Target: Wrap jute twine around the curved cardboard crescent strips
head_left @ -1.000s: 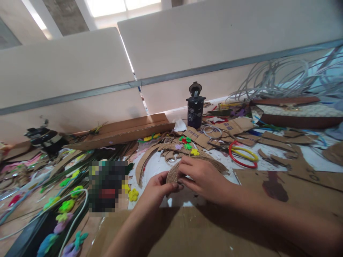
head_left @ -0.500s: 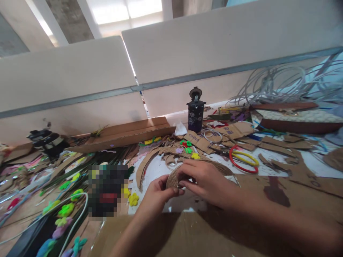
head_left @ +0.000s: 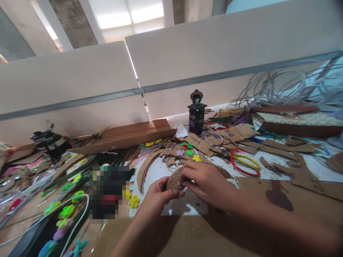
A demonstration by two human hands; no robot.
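Observation:
A curved piece wound with brown twine is held between both hands over a white sheet. My left hand pinches its near left end between thumb and fingers. My right hand is closed on the same piece from the right, its fingertips bent in close to the left thumb. The right hand covers part of the piece, and whether a loose twine end lies in those fingers cannot be made out. Just beyond the hands lies a cardboard arc, with small fuzzy flowers in green, red and purple behind it.
Scissors with red and yellow loop handles lie to the right. A dark bottle with its lid up stands at the back, near a cardboard trough. Cardboard scraps and a handbag lie at right; fuzzy flowers at left.
The whole view has shifted slightly. Both hands keep their grip on the twine-wound piece, and the right fingers have moved only a little.

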